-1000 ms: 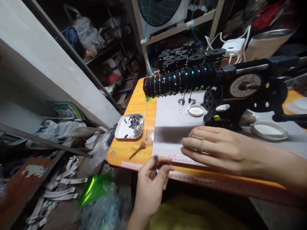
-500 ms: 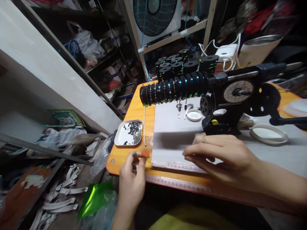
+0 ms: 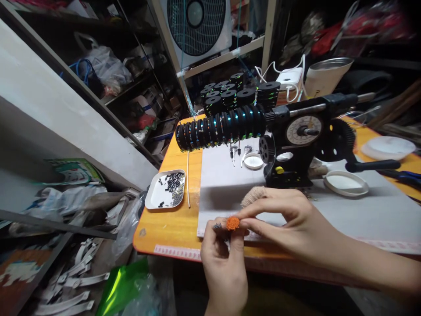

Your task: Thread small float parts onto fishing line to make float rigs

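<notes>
An orange, rough-textured small piece (image 3: 233, 223) is pinched between the thumb and forefinger of my left hand (image 3: 225, 263), just over the table's front edge. Its exact kind I cannot make out. My right hand (image 3: 286, 215) reaches in from the right, its thumb and forefinger closed at the piece's right edge. A beige fuzzy bundle (image 3: 253, 197) lies on the white sheet, partly behind my right hand. Beyond it stands a black hand-cranked machine (image 3: 289, 153) with a long roll of black rings (image 3: 220, 127) on its shaft.
A white tray (image 3: 151, 199) of small black tubes and metal bits is at the table's left, beside a thin pale stick (image 3: 188, 184). Round white lids (image 3: 346, 184) rest on the sheet. Black spools (image 3: 246, 94) stand behind the machine; pliers (image 3: 406, 177) lie at right.
My left hand has moved right with the orange piece, and my right hand's fingertips now meet it. The camera view has shifted, so the table and machine appear farther left.
</notes>
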`<state>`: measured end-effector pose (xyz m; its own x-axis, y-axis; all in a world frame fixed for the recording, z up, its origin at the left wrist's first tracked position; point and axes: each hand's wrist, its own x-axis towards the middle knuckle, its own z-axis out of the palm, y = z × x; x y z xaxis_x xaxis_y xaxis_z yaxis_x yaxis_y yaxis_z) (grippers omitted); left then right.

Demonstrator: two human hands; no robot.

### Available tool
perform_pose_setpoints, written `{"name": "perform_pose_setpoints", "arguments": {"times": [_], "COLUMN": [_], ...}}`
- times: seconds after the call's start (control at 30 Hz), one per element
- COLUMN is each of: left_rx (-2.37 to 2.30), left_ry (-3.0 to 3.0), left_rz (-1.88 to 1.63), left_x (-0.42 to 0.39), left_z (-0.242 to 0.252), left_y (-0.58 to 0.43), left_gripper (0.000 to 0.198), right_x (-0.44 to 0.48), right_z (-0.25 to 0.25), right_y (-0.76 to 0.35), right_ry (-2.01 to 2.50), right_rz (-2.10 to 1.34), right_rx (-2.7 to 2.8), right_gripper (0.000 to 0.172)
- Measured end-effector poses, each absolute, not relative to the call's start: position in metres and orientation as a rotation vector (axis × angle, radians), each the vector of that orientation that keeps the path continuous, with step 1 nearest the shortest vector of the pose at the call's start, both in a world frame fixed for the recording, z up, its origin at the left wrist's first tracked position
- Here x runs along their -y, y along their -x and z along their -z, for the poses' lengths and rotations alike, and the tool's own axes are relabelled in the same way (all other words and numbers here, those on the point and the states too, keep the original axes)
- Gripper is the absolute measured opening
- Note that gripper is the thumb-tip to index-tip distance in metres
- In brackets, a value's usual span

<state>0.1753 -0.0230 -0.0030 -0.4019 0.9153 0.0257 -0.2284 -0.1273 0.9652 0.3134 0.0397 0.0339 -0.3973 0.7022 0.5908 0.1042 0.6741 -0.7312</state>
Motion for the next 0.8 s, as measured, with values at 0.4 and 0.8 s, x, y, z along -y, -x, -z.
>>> {"name": "perform_pose_setpoints", "arguments": {"times": [0.4, 0.8], "left_rx": [-1.199, -1.263], "left_ry": [-0.756, -1.238], "left_rz": [-1.613, -2.044], "left_x": [0.027, 0.027], "left_z": [0.009, 0.025], "left_y": [-0.176, -0.145], "left_gripper": [0.031, 0.013], "right_x": [-0.035, -0.036], "right_z": [-0.033, -0.03], "right_y": [-0.311, -0.314], "right_ry": [0.632, 0.579], "right_rz": [-0.723, -0.671], "right_rx": [1.908, 2.09], "right_gripper": [0.014, 0.015]}}
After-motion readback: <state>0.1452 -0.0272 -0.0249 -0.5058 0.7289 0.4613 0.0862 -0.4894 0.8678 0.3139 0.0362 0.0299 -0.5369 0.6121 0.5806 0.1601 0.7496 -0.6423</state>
